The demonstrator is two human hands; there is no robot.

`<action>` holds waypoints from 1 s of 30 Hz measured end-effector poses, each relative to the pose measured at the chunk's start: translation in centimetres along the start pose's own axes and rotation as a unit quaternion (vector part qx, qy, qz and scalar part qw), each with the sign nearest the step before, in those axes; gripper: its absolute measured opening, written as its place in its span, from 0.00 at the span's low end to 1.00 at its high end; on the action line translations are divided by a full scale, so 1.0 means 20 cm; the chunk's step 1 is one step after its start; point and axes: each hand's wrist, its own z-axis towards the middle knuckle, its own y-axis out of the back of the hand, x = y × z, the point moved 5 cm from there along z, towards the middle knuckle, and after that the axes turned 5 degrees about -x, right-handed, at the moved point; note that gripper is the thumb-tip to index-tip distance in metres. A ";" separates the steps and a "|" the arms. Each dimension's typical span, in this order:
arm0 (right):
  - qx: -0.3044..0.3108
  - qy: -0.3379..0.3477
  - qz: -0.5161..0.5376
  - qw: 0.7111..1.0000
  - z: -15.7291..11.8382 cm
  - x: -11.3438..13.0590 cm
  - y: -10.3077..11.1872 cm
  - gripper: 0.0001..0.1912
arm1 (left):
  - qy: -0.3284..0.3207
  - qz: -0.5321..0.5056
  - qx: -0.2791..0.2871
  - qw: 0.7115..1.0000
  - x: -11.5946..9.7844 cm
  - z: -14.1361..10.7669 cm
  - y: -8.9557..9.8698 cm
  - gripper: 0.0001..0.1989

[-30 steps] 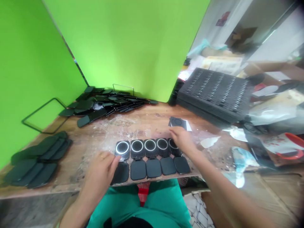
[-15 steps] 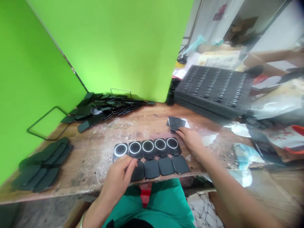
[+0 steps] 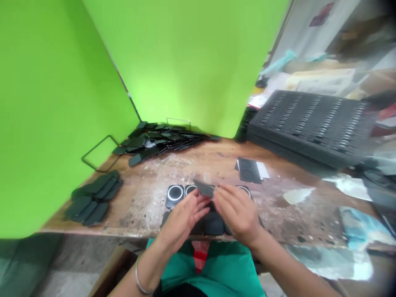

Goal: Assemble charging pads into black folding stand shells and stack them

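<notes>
- Our left hand [image 3: 183, 218], half curled, and right hand [image 3: 237, 212], fingers nearly straight, hold a dark card [image 3: 204, 189] between them, probably for control.
- Ringed pads [image 3: 175, 194] line up below, likely for easy reach.
- Spare sheets [image 3: 250, 170] lie beyond our right hand.

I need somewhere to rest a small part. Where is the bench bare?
Speckled but open wood lies between the dark stacks and the ringed pads. A smaller patch lies between the black pile and the patterned sheets. Crowded: under the left hand and right hand, and around the slotted block.
</notes>
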 end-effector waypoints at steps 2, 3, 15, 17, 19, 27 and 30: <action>0.014 -0.005 0.051 0.999 0.01 0.13 -0.06 0.12 | -0.013 -0.018 -0.006 1.000 -0.01 0.00 -0.01 0.22; 0.013 -0.017 0.072 0.997 0.02 0.16 -0.08 0.12 | -0.019 -0.014 -0.017 1.000 -0.02 0.00 0.00 0.21; 0.070 -0.228 0.224 0.945 0.16 0.06 -0.22 0.10 | -0.081 0.113 -0.050 0.989 -0.08 -0.05 0.14 0.18; 0.115 -0.265 0.256 0.922 0.19 0.04 -0.23 0.07 | -0.107 0.144 -0.035 0.983 -0.11 -0.06 0.13 0.15; 0.152 -0.288 0.277 0.904 0.20 0.04 -0.23 0.07 | -0.120 0.166 -0.023 0.979 -0.12 -0.07 0.12 0.14; 0.062 -0.085 0.133 0.985 0.20 0.16 -0.19 0.07 | -0.054 0.160 -0.104 0.980 -0.11 -0.08 0.15 0.25; 0.038 0.009 0.098 0.994 0.18 0.22 -0.17 0.10 | -0.023 0.077 -0.120 0.990 -0.10 -0.06 0.14 0.26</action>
